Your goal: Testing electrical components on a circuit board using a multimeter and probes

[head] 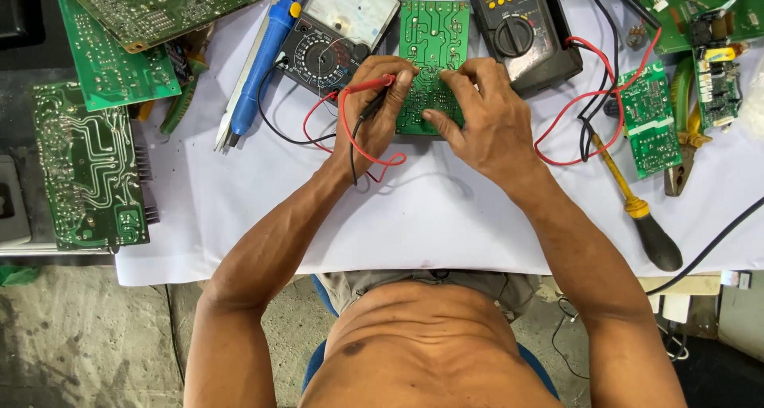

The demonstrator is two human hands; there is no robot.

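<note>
A green circuit board [432, 38] lies solder side up on the white sheet [414, 209] in the middle of the table. My left hand [374, 109] holds a red test probe [368, 84] and a black test probe [372, 108], their tips pointing at the board's left edge. Red and black leads loop down from this hand. My right hand [485, 113] rests on the board's lower right part, its fingers pressing on the surface. An analogue meter [338, 30] sits just behind my left hand, and a dark digital multimeter [521, 26] just behind my right.
A blue soldering iron [263, 62] lies left of the analogue meter. Several green circuit boards [87, 165] crowd the left side. On the right are a small green board [649, 121], a yellow-handled screwdriver [637, 205], pliers [684, 137] and red leads [589, 97].
</note>
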